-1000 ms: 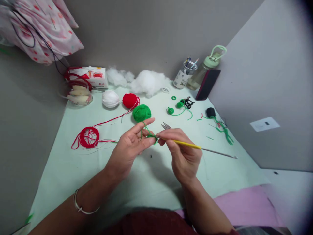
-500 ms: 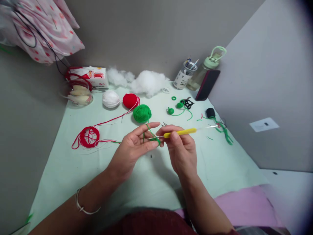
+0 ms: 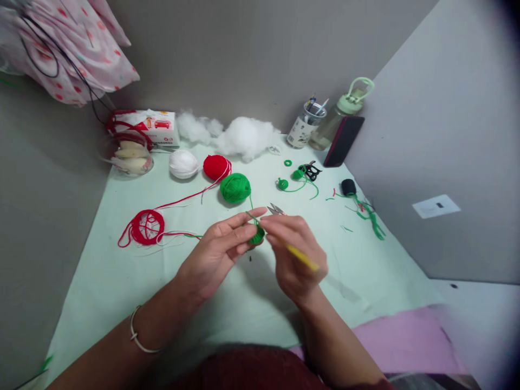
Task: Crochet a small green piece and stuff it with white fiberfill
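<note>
My left hand [image 3: 221,244] pinches a small round piece of green crochet work [image 3: 257,235] between thumb and fingers. A strand of green yarn runs from it over the index finger to the green yarn ball [image 3: 235,188] just behind. In my right hand [image 3: 298,257] is a crochet hook with a yellow handle [image 3: 301,257], blurred by motion and slanting down to the right. The fingertips of that hand come close to the crochet piece; the hook's tip is hidden or too blurred to make out. Small scissors [image 3: 277,209] lie partly covered behind my right hand.
A red yarn ball [image 3: 216,168], a white yarn ball [image 3: 183,164] and a red yarn coil [image 3: 148,227] lie to the left. White stuffing [image 3: 247,138] sits along the back wall. At right are a pen cup [image 3: 304,127], a bottle [image 3: 331,122], a phone [image 3: 344,142] and green scraps [image 3: 376,225].
The hook has swung from nearly level to slanting down toward me. The green piece has turned so that its round face shows. My left index finger has lowered slightly, and the scissors show more.
</note>
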Motion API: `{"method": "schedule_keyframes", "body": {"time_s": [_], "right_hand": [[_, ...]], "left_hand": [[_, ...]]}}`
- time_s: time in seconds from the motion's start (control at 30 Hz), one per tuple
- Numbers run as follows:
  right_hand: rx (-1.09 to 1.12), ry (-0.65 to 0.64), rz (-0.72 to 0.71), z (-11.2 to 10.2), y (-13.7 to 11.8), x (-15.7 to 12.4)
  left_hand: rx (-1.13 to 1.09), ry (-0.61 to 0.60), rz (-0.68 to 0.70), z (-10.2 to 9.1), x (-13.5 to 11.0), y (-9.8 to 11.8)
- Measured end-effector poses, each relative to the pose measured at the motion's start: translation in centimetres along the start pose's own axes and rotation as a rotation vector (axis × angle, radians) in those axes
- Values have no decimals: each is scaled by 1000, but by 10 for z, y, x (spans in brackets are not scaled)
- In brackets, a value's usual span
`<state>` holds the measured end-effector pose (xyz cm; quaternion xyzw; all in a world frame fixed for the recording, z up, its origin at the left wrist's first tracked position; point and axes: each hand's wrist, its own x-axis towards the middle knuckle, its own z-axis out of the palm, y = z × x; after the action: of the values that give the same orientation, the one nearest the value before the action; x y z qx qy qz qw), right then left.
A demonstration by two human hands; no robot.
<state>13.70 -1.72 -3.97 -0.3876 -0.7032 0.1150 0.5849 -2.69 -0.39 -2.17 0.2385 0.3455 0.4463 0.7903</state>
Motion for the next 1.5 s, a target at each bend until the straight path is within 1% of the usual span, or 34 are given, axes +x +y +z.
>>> {"method": "schedule_keyframes", "body": {"time_s": [0.03, 0.07, 0.13, 0.17, 0.2, 0.23, 0.27, 0.3, 0.33, 0.37, 0.43, 0.5, 0.53, 0.6, 0.63, 0.67, 0.73, 0.83, 0.9, 1.0, 1.3, 1.4, 1.5], "right_hand": [[82, 42, 79, 0, 0, 3], [173, 80, 161, 0, 1, 6], [301, 71, 265, 1, 1, 10], [303, 38, 262, 2, 0, 10], [256, 0, 225, 3, 0, 9], [176, -24, 162, 4, 0, 7], [95, -33, 92, 4, -1, 6], [38, -28, 40, 4, -1, 4], [25, -2, 24, 3, -1, 4], [60, 37, 51, 2, -1, 4], [223, 99, 200, 1, 0, 7], [398, 95, 350, 1, 2, 10], [452, 64, 393, 1, 2, 11], [469, -1, 421, 3, 4, 11], [457, -10, 421, 4, 4, 11], [452, -6, 427, 4, 4, 10], [498, 23, 488, 3, 5, 10], [656, 57, 618, 1, 4, 13], [737, 54, 650, 0, 3, 16], [752, 45, 620, -2, 1, 17], [549, 25, 460, -2, -3, 11], [383, 10, 355, -3, -5, 10], [198, -46, 168, -4, -6, 7]], "left_hand": [[-12, -3, 3, -1, 1, 1], [-11, 13, 38, -1, 2, 2], [31, 80, 153, -1, 2, 0], [58, 106, 196, 0, 1, -1], [73, 114, 211, 1, 1, -3], [71, 99, 191, 2, 1, -4], [49, 66, 142, 3, 0, -5], [15, 32, 84, 3, 0, -5], [-22, 6, 36, 3, 0, -5], [-48, -3, 9, 2, 1, -3], [-60, 28, 31, 1, 1, 0], [-22, 64, 102, 0, 1, 2], [10, 66, 136, -1, 0, 2], [88, 45, 182, 0, -1, -1], [127, 28, 194, 0, -2, -2], [160, 14, 201, 0, -3, -4], [205, -1, 211, 0, -3, -6], [237, 8, 215, -2, -3, -5], [251, 21, 222, -3, -3, -3], [276, 36, 245, -4, -3, -1], [438, 84, 320, -3, -5, 3], [503, 111, 349, -3, -5, 4], [589, 164, 397, -2, -7, 1]]}}
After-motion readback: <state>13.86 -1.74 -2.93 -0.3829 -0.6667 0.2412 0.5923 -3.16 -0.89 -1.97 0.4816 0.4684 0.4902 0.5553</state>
